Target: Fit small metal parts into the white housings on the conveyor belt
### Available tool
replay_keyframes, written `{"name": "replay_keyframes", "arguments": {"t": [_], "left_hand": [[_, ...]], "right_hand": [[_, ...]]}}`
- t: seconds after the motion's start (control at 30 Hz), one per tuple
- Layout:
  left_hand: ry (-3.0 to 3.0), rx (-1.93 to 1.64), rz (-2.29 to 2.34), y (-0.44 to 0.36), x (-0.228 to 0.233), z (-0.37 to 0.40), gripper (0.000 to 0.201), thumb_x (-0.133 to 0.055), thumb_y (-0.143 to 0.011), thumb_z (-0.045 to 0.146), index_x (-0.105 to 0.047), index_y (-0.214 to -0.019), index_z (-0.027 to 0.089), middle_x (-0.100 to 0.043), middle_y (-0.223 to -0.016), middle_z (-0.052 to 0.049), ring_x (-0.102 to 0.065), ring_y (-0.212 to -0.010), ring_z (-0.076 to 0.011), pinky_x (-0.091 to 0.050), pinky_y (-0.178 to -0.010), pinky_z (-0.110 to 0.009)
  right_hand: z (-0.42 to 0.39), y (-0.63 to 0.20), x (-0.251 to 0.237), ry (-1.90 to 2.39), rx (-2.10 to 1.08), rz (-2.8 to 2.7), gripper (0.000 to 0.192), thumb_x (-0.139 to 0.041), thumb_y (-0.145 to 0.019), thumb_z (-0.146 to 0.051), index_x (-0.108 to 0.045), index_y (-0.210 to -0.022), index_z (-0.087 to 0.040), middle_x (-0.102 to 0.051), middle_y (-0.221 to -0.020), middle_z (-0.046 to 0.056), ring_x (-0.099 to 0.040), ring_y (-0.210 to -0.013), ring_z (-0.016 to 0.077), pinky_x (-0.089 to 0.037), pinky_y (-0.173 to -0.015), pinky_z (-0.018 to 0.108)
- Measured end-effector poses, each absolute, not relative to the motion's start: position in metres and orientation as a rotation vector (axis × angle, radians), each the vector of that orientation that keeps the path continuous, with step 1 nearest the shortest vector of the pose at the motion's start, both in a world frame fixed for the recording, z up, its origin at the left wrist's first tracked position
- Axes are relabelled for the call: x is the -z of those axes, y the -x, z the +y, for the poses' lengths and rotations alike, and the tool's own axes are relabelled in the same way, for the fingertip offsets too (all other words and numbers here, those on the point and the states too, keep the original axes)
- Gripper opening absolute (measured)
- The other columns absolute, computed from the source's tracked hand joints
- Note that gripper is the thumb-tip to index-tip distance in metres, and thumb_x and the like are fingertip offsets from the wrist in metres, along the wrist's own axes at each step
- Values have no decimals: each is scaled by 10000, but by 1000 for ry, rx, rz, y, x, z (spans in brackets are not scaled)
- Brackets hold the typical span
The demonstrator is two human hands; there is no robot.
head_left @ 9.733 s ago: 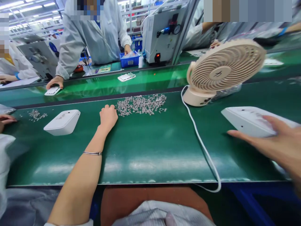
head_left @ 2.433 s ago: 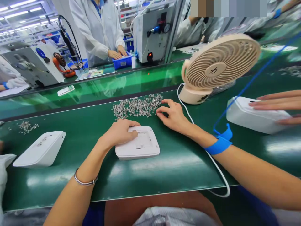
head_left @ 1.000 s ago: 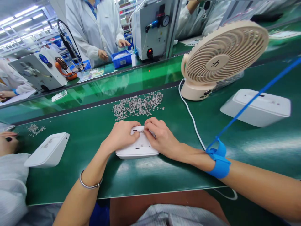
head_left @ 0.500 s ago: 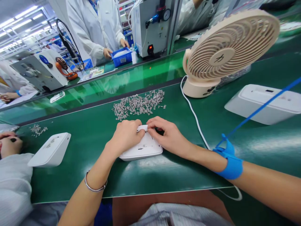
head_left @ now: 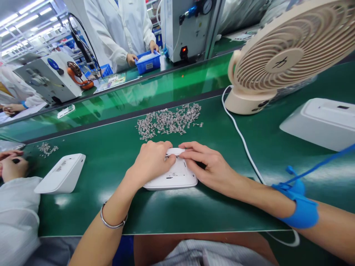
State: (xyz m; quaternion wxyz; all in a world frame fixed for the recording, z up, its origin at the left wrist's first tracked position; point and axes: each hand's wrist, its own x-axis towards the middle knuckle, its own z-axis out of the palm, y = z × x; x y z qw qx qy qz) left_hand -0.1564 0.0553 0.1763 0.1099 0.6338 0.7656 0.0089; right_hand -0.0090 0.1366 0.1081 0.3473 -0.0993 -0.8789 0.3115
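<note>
Head view: 1 slotted white housing [head_left: 177, 174], lying flat on the green work surface [head_left: 199, 214] before you, under both hands. Your left hand [head_left: 154, 160] grasps its left side, thumb on top. Your right hand [head_left: 212, 168] touches its far right edge; whether it pinches anything, you cannot tell. Beyond: 1 heap of small metal pieces [head_left: 169, 121].

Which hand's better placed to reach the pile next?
Probably the right hand: only its fingertips reach the white housing, near the pile; the left hand covers the housing's left side, seemingly bracing it.
</note>
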Motion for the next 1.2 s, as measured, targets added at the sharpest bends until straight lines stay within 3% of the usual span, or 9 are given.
{"name": "replay_keyframes", "arguments": {"t": [0.2,0.33,0.43,0.53,0.67,0.9,1.03,1.2], "left_hand": [[-1853,42,2292,151,-175,58,224,-396,-819,275,-585,-882,172,-643,-851,-49,-581,-803,-238,-434,-701,-358],[-1827,95,2336,147,-174,59,237,-381,-821,275,-579,-883,160,-641,-863,-74,-582,-828,-269,-442,-704,-389],[-1821,108,2331,146,-175,59,245,-370,-826,267,-577,-897,158,-643,-862,-80,-582,-838,-279,-443,-717,-406],[-1816,91,2313,147,-176,58,258,-368,-833,265,-582,-933,161,-645,-871,-76,-580,-846,-278,-441,-733,-412],[-1809,84,2292,149,-177,57,280,-370,-834,251,-582,-998,171,-645,-902,-73,-576,-859,-273,-436,-752,-411],[-1829,110,2290,147,-179,57,292,-359,-836,242,-583,-1008,168,-646,-939,-86,-580,-879,-278,-440,-755,-406],[-1757,115,2309,156,-185,48,351,-382,-830,257,-535,-1137,182,-644,-993,-97,-592,-915,-259,-446,-753,-364],[-1395,327,2554,205,-191,20,399,-370,-812,287,-534,-1151,155,-635,-991,-152,-606,-879,-277,-453,-704,-361]], "right_hand": [[136,8,-115,175,-582,-2467,288,-349,-841,-92,-627,-909,-125,-527,-1057,150,-540,-896,258,-486,-746,424],[143,12,-115,219,-841,-2348,239,-374,-830,-107,-607,-823,-163,-553,-967,86,-554,-833,199,-482,-724,346],[147,17,-112,346,-1043,-2195,180,-442,-792,-147,-591,-889,-178,-573,-899,46,-555,-790,176,-474,-706,310],[148,21,-109,421,-1117,-2187,226,-505,-748,-197,-589,-957,-175,-582,-911,42,-555,-796,186,-465,-707,316],[148,28,-108,501,-1117,-2263,202,-521,-720,-194,-607,-900,-161,-581,-839,33,-545,-747,183,-435,-664,311],[145,33,-110,491,-985,-2322,101,-532,-697,-113,-578,-780,-150,-564,-774,16,-535,-721,172,-420,-693,312],[150,29,-116,447,-904,-2264,177,-548,-767,-160,-595,-938,-150,-576,-861,48,-557,-774,194,-462,-709,330],[189,-8,-128,590,-454,-2032,224,-548,-841,-296,-598,-1018,-168,-564,-1006,105,-556,-910,262,-466,-815,416]]}}
